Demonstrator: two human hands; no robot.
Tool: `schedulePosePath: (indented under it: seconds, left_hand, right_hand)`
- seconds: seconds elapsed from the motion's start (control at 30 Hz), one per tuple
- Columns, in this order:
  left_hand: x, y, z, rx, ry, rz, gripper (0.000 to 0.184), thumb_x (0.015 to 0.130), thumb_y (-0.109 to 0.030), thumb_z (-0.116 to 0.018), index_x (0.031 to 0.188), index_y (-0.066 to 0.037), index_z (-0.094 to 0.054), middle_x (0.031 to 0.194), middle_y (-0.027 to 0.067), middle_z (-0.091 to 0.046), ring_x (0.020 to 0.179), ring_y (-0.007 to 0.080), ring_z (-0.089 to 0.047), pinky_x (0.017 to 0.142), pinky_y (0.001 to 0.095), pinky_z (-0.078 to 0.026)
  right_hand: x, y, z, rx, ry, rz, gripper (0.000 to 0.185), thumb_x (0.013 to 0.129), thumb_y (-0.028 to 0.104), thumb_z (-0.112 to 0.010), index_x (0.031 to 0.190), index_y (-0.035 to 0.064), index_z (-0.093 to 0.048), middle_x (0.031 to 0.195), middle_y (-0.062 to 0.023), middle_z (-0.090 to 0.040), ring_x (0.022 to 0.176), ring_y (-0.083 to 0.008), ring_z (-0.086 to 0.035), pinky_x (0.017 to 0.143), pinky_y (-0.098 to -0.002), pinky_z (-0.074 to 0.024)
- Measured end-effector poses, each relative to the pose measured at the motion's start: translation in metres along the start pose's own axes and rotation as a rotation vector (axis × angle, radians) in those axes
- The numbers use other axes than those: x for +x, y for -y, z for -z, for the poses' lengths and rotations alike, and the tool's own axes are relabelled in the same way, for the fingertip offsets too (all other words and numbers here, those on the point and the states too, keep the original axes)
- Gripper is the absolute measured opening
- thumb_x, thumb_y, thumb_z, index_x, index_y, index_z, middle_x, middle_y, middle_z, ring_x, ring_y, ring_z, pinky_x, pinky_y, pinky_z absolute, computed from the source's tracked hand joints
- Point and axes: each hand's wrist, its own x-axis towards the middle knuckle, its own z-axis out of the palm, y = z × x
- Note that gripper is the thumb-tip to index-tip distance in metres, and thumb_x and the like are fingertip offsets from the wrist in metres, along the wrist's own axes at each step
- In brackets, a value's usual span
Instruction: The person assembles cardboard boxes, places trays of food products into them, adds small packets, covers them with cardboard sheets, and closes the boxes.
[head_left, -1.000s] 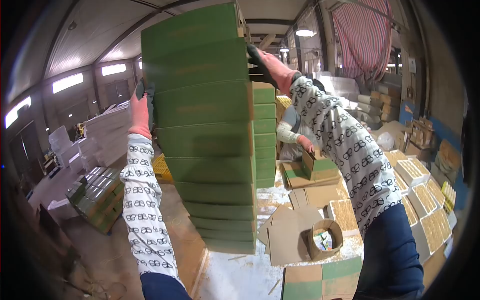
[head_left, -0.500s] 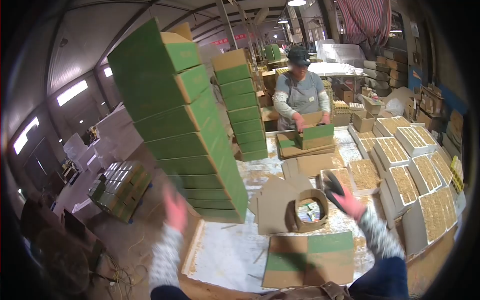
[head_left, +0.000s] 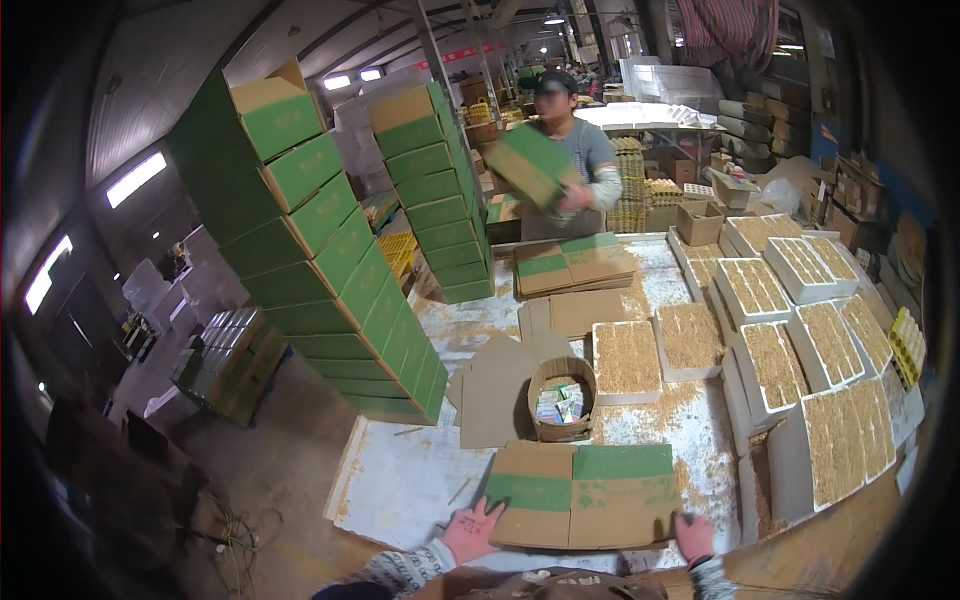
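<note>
A flattened cardboard box, brown with green bands, lies on the table before me. My left hand, in a pink glove with dark fingertips, grips its left edge near the lower corner. At the lower right edge, my right hand has its gloved fingers bent against the cardboard. The undersides of the fingers are hidden. Just beyond the box stands a round brown tub holding small printed packets. To its left lie loose brown cardboard sheets.
Tall stacks of green boxes rise at left and behind. White trays of brown crumbly filling cover the table's right side. Across the table, a person holds a green box behind flattened boxes.
Both my hands have come down from above the table onto the flattened box's edges. My view has shifted right. The person opposite has lifted a green box off the table.
</note>
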Motion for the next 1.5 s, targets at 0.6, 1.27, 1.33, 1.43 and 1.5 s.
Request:
schedulePosePath:
  seconds: [0.6, 1.27, 1.33, 1.43, 1.5]
  left_hand:
    - [0.051, 0.008, 0.057, -1.114, -0.233, -0.297, 0.033, 0.084, -0.024, -0.057, 0.108, -0.002, -0.050, 0.089, 0.0096, -0.055, 0.085, 0.0162, -0.052, 0.078, 0.0284, -0.042]
    - [0.056, -0.035, 0.016, -0.962, -0.352, 0.009, 0.081, 0.074, 0.000, -0.066, 0.137, -0.004, -0.016, 0.111, 0.0108, -0.053, 0.093, 0.0177, -0.056, 0.072, 0.0274, -0.050]
    - [0.059, -0.043, 0.016, -1.164, -0.383, 0.107, 0.078, 0.076, -0.005, -0.068, 0.136, -0.002, -0.018, 0.110, 0.0106, -0.053, 0.092, 0.0166, -0.056, 0.071, 0.0275, -0.051]
    - [0.066, -0.033, -0.002, -1.543, -0.257, 0.022, 0.071, 0.079, -0.018, -0.069, 0.132, 0.003, -0.027, 0.112, 0.0114, -0.053, 0.099, 0.0156, -0.053, 0.077, 0.0268, -0.049]
    - [0.081, -0.007, -0.031, -1.488, -0.359, -0.138, 0.065, 0.080, -0.020, -0.066, 0.130, 0.003, -0.032, 0.115, 0.0128, -0.052, 0.103, 0.0184, -0.052, 0.083, 0.0284, -0.046]
  right_hand:
    - [0.009, 0.131, 0.001, 0.456, -0.628, 0.691, 0.054, 0.076, 0.005, -0.057, 0.127, 0.0036, -0.040, 0.120, -0.0141, -0.048, 0.110, -0.0286, -0.047, 0.091, -0.0366, -0.0382]
    - [0.025, 0.124, -0.051, -0.375, -0.236, 0.785, 0.060, 0.082, 0.028, -0.047, 0.127, -0.0089, -0.036, 0.133, -0.0295, -0.031, 0.126, -0.0431, -0.028, 0.106, -0.0541, -0.0146]
    - [0.013, 0.105, -0.043, -0.307, -0.298, 0.565, 0.079, 0.078, 0.042, -0.056, 0.128, -0.0132, -0.030, 0.133, -0.0332, -0.029, 0.127, -0.0424, -0.025, 0.107, -0.0485, -0.0156]
    - [-0.007, 0.132, 0.031, -0.335, 0.371, -0.112, 0.071, 0.074, 0.059, -0.055, 0.103, -0.0050, -0.059, 0.101, -0.0274, -0.059, 0.101, -0.0374, -0.056, 0.088, -0.0409, -0.0436]
    - [-0.011, 0.101, 0.024, -0.399, 0.334, 0.123, 0.066, 0.074, 0.061, -0.054, 0.093, -0.0011, -0.063, 0.090, -0.0237, -0.062, 0.088, -0.0367, -0.060, 0.079, -0.0425, -0.0468]
